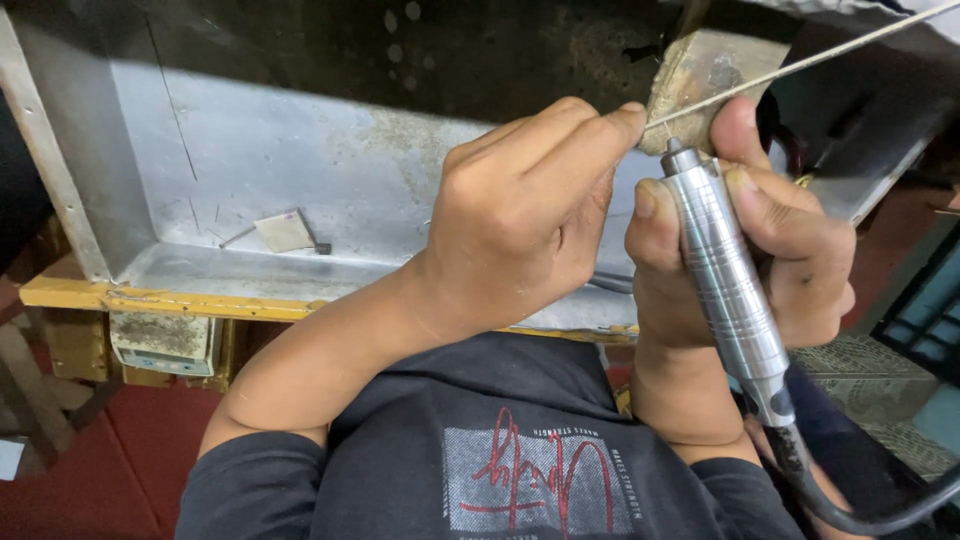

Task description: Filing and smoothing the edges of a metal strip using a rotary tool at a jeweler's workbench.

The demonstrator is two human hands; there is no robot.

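A: What step is in hand here?

B: Fine work at the wooden bench peg point(705, 75), I judge. The right hand point(740, 260) is wrapped fully closed around a ribbed metal rotary handpiece point(725, 290), tip up, its black flexible shaft point(830, 490) trailing off below. The left hand point(525, 215) is curled, thumb and forefinger pinched together at the peg's edge.

A: Pinched on what?

B: Seemingly the near end of a thin metal wire point(820, 58), which runs from the fingertips up and away to the right across the peg. Whether a smaller piece sits between the fingers I cannot tell; they hide it.

A: And the tool against the wire?

B: The handpiece's tip sits just below the pinch point, very near the wire, between the two hands. The bit itself is too small to make out, so contact is unclear.

A: What does the next move call for?

B: In my judgement, a steady pinch braced on the peg and a light, controlled touch of the tip, since the fingertips sit right beside it.

A: Anything else around?

B: A metal catch tray point(250, 270) under the bench holds a small pale scrap point(285, 232).
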